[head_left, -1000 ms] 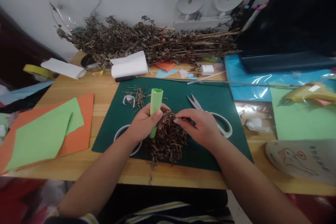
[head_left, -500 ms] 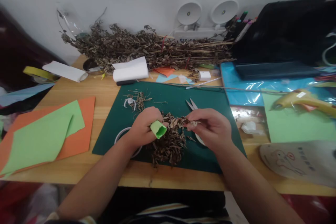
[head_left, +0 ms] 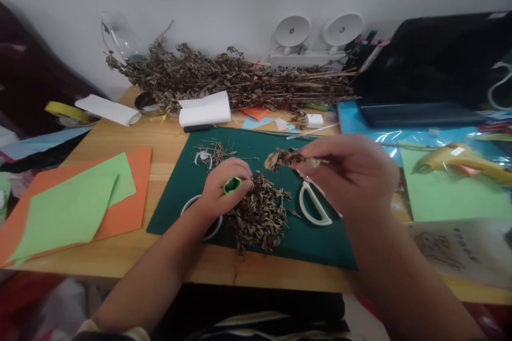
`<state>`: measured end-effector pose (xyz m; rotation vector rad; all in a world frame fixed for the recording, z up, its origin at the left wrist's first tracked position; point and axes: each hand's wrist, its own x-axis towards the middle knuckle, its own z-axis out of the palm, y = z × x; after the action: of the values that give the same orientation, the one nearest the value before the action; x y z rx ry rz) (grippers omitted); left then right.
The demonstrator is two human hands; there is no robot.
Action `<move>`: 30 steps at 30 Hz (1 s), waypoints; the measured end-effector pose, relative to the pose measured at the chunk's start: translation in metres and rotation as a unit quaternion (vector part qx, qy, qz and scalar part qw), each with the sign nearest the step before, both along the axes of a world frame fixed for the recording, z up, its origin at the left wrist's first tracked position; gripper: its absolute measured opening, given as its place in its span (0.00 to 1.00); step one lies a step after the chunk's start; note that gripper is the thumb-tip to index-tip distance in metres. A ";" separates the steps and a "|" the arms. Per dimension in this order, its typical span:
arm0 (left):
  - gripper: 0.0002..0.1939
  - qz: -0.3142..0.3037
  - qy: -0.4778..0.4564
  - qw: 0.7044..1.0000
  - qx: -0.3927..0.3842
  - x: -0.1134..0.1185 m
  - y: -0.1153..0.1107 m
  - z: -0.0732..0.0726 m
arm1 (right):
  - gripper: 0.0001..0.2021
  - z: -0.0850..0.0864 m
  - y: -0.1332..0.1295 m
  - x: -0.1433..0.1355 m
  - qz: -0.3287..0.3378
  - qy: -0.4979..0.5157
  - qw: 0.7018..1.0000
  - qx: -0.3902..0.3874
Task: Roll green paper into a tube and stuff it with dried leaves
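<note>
My left hand [head_left: 224, 189] is closed around a rolled tube of green paper [head_left: 232, 186], whose open end faces up toward me. Between the fingertips of my right hand [head_left: 348, 173] is a pinch of dried leaves [head_left: 286, 159], raised above the mat. Below and between both hands lies a heap of dried leaves [head_left: 260, 213] on the green cutting mat [head_left: 256, 146]. White-handled scissors [head_left: 314, 208] rest on the mat under my right hand, their blades mostly hidden. A white-rimmed round container [head_left: 214, 230] is partly covered by my left wrist.
Bundled dried stalks [head_left: 224, 74] lie along the wall behind a white paper roll [head_left: 206, 112]. Thin stem bits [head_left: 218, 150] sit on the mat. At left are orange and green sheets [head_left: 66, 208]; at right, a yellow glue gun [head_left: 460, 157] and a printed cloth pouch [head_left: 460, 250].
My right hand has lifted away from the leaf heap, up and to the right, carrying the dried leaves. The green tube has tipped more upright in my left hand. The scissors' handles now show.
</note>
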<state>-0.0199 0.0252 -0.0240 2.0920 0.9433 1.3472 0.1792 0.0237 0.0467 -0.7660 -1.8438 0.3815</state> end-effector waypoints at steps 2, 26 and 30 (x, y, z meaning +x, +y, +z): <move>0.06 0.019 -0.108 0.991 -0.076 -0.001 0.002 -0.005 | 0.04 -0.003 0.007 -0.005 0.006 0.046 0.999 -0.028; 0.15 -0.006 -0.094 0.993 -0.078 -0.008 -0.009 0.007 | 0.03 0.010 0.034 -0.022 0.088 -0.077 0.993 0.020; 0.16 0.001 -0.006 1.000 -0.019 -0.009 -0.007 0.008 | 0.04 0.026 0.028 -0.016 0.126 -0.132 0.982 0.045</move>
<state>-0.0291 0.0180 -0.0163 2.0529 0.9580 1.3312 0.1628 0.0520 0.0722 -0.5409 -2.2020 0.3688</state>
